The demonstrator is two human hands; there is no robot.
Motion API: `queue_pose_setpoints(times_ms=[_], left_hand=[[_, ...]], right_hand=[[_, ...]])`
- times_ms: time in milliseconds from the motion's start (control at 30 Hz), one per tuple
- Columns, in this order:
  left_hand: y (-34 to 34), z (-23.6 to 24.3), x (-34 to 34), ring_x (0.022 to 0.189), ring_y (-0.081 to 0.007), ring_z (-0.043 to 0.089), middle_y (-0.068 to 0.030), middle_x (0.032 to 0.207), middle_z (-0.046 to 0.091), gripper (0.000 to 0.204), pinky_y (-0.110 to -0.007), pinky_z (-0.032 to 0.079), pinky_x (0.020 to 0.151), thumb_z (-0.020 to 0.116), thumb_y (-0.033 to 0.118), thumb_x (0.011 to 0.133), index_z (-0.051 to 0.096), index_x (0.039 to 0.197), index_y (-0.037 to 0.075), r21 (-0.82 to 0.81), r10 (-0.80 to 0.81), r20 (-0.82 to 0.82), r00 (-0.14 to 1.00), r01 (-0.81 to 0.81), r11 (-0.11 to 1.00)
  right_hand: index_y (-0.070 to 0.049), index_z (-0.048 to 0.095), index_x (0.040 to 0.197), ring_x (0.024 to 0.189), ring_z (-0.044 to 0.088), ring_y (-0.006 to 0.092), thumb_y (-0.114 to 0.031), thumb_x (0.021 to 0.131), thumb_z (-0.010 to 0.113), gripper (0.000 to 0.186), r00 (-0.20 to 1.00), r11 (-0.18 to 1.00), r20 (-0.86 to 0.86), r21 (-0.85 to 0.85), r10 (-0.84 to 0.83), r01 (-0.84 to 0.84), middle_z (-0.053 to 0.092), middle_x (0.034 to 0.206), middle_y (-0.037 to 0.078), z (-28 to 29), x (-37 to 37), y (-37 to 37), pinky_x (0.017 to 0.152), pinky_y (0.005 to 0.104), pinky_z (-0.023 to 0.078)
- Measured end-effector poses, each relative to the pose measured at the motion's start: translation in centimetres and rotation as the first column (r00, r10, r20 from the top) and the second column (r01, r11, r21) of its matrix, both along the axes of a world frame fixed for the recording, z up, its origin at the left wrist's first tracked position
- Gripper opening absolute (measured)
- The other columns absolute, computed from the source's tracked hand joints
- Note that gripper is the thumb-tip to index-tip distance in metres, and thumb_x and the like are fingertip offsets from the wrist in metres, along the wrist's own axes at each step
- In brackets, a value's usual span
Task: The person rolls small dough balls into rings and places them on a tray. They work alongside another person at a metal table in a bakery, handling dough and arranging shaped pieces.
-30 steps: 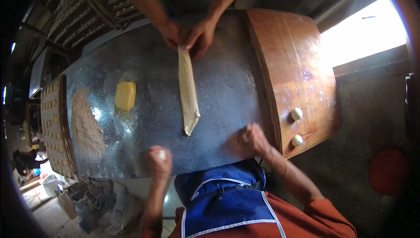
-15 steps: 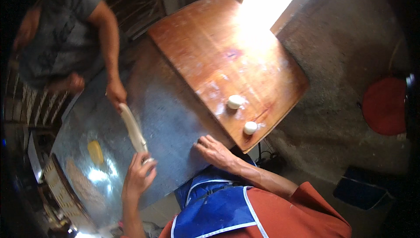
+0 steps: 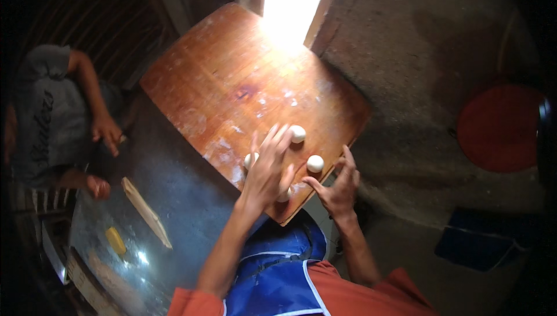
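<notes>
Several round white dough balls lie on the floury wooden board. My left hand [image 3: 268, 171] is over the board with its fingers stretched apart, partly covering one dough ball [image 3: 249, 161] on its left and another [image 3: 284, 196] under its thumb. A third dough ball [image 3: 297, 134] sits just past its fingertips. My right hand [image 3: 342, 191] is open at the board's right edge, thumb and fingers apart. Its thumb points toward a dough ball [image 3: 315, 164], and a small gap shows between them.
The wooden board [image 3: 203, 78] adjoins a grey metal table [image 3: 191, 182]. On that table lie a long dough strip [image 3: 146, 212] and a yellow scraper-like piece [image 3: 115, 240]. A co-worker [image 3: 52, 113] stands at the left. A red round object [image 3: 499, 130] is at the far right.
Both my hands moved onto or beside the board; my left hand let go of the dough strip's end. The strip now lies on the table, released by the co-worker too. More dough balls are on the board.
</notes>
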State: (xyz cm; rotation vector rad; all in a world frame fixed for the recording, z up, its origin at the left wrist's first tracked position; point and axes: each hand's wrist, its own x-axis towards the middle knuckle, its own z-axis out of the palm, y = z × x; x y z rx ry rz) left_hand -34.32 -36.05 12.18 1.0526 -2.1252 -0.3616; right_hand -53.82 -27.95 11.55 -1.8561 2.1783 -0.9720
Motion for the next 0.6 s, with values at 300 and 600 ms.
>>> queue_pose_setpoints(times_ms=[300, 600], left_hand=[[19.5, -7.8, 26.7, 0.119, -0.0386, 0.056, -0.0175, 0.128, 0.058, 0.072, -0.05, 0.043, 0.106, 0.082, 0.009, 0.078, 0.05, 0.142, 0.002, 0.119, 0.963, 0.116, 0.241, -0.966, 0.228], [17.5, -5.5, 29.5, 0.077, -0.0278, 0.071, -0.015, 0.088, 0.07, 0.023, -0.04, 0.056, 0.068, 0.073, 0.004, 0.081, 0.072, 0.103, 0.001, 0.29, 0.93, -0.183, 0.318, -0.887, 0.36]], right_hand=[[-0.001, 0.056, 0.129, 0.089, 0.06, 0.0214, -0.015, 0.077, 0.089, 0.063, 0.635, 0.783, 0.599, 0.022, 0.488, -0.622, 0.06, 0.104, 0.01, -1.7, 12.8, 4.7, 0.079, 0.035, 0.051], [0.001, 0.066, 0.112, 0.079, 0.063, 0.0176, -0.041, 0.108, 0.05, 0.045, 0.278, 0.186, 0.96, 0.27, 0.018, -0.945, 0.063, 0.08, 0.008, -7.8, 40.4, -1.2, 0.072, 0.0363, 0.052]])
